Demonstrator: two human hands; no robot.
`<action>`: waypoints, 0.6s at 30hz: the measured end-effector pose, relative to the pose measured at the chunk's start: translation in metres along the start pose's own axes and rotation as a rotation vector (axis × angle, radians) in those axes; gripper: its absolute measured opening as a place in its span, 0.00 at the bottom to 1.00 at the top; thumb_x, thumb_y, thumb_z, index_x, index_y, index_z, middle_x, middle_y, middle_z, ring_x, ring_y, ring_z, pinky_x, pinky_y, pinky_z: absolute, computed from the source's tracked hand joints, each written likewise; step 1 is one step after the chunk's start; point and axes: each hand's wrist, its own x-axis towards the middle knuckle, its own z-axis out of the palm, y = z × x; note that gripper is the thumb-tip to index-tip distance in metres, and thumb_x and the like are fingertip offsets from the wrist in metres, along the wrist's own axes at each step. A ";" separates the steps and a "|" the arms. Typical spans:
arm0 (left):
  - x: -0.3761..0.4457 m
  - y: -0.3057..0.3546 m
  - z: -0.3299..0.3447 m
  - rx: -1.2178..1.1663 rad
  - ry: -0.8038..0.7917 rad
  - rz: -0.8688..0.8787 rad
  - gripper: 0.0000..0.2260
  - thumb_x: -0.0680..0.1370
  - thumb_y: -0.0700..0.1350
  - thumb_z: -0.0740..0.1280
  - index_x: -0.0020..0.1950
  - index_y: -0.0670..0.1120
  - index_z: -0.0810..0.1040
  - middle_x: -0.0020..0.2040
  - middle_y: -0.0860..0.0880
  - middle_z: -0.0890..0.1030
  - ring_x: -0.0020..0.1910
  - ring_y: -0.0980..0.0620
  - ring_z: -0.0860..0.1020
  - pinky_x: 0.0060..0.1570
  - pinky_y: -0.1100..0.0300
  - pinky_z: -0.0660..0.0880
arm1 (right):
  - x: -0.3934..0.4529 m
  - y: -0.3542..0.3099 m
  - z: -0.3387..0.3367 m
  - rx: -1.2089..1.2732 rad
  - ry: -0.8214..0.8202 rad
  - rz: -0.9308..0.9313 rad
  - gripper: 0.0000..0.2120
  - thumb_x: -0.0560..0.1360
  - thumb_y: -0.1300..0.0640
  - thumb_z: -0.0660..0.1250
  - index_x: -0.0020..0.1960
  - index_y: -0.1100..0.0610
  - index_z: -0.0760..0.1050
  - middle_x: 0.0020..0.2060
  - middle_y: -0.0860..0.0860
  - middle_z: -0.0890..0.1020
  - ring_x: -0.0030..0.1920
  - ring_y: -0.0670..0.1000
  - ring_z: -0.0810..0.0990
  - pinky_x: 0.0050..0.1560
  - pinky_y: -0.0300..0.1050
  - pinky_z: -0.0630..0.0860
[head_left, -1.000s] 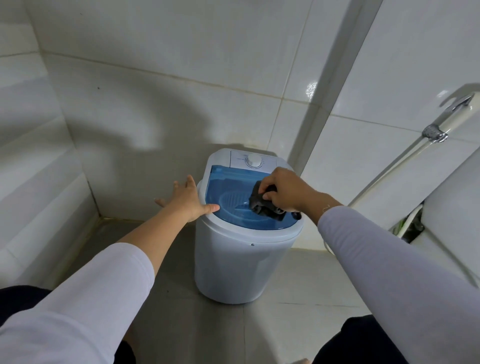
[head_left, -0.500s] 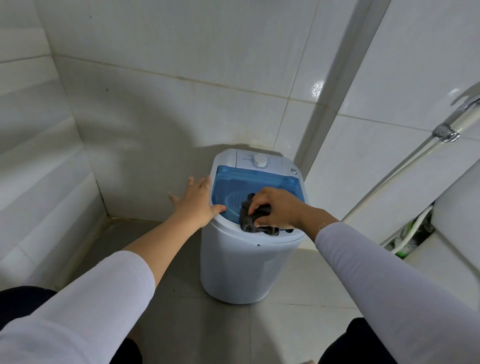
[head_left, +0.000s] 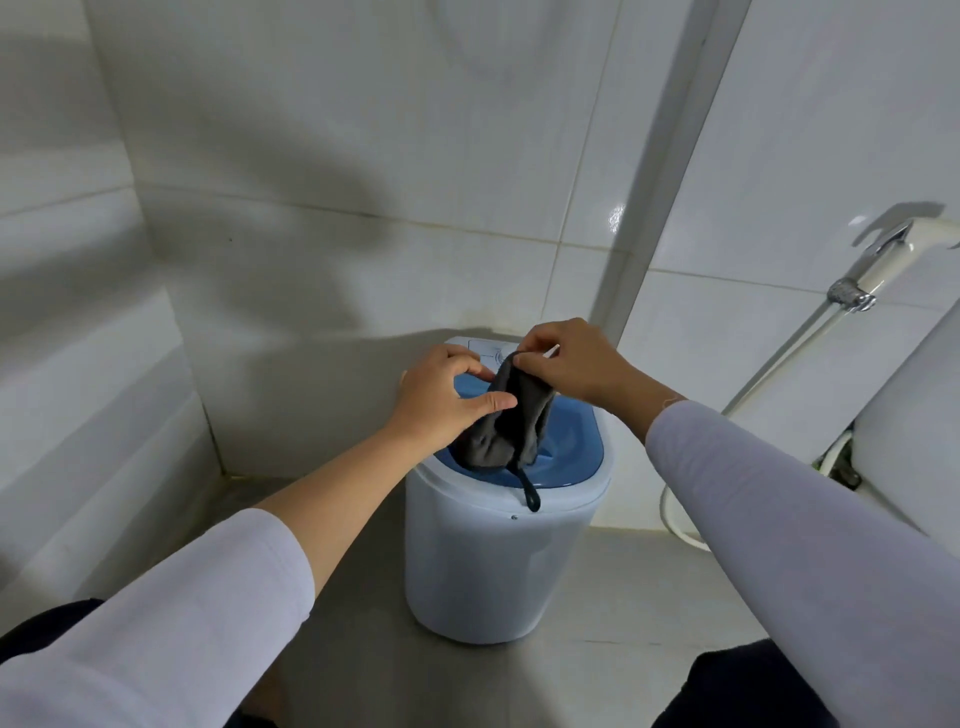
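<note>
Left hand (head_left: 441, 402), reaching out of a pushed-up pale sleeve (head_left: 208, 597), is closed on the left edge of a dark grey cloth (head_left: 511, 426): the thumb lies across the fabric and the fingers curl in above it, pinching the edge. Right hand (head_left: 571, 364), coming from a long pale sleeve on the other side, pinches the cloth's top corner between thumb and fingertips, so both hands are grasping the same piece. The cloth hangs between them, bunched and folded lengthwise, over the blue lid (head_left: 571, 457) of a small white washing machine (head_left: 493, 566). Whether its lower end rests on the lid or hangs just clear of it cannot be told. A thin black loop (head_left: 531, 496) dangles from the cloth's bottom edge in front of the machine's white front rim.

The machine stands on the grey tiled floor (head_left: 337, 649), close to the corner of the white tiled wall (head_left: 363, 156). Its white control panel (head_left: 485, 347) shows just behind the hands, mostly covered by them. Off to the right, a sprayer (head_left: 883, 260) with its hose (head_left: 779, 358) hangs on the wall, beside a white toilet tank (head_left: 914, 415).
</note>
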 end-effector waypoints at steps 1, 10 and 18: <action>0.003 0.004 -0.004 0.022 0.008 0.012 0.14 0.68 0.56 0.74 0.49 0.51 0.82 0.58 0.54 0.76 0.60 0.54 0.74 0.65 0.50 0.68 | 0.002 -0.004 -0.004 0.009 0.009 -0.002 0.09 0.74 0.57 0.65 0.50 0.59 0.81 0.49 0.54 0.84 0.45 0.49 0.76 0.47 0.38 0.67; 0.015 0.022 -0.049 0.182 0.175 0.031 0.07 0.75 0.50 0.67 0.52 0.52 0.80 0.53 0.53 0.81 0.57 0.51 0.76 0.60 0.47 0.71 | 0.018 -0.040 -0.018 0.212 0.069 0.035 0.07 0.75 0.57 0.65 0.49 0.58 0.79 0.43 0.51 0.79 0.44 0.49 0.76 0.35 0.33 0.68; 0.005 0.027 -0.080 0.001 0.152 0.077 0.05 0.74 0.50 0.70 0.46 0.50 0.78 0.43 0.58 0.80 0.44 0.66 0.76 0.42 0.80 0.65 | 0.047 -0.071 0.006 0.607 0.063 0.147 0.11 0.71 0.59 0.71 0.40 0.55 0.69 0.38 0.56 0.77 0.35 0.51 0.77 0.30 0.38 0.75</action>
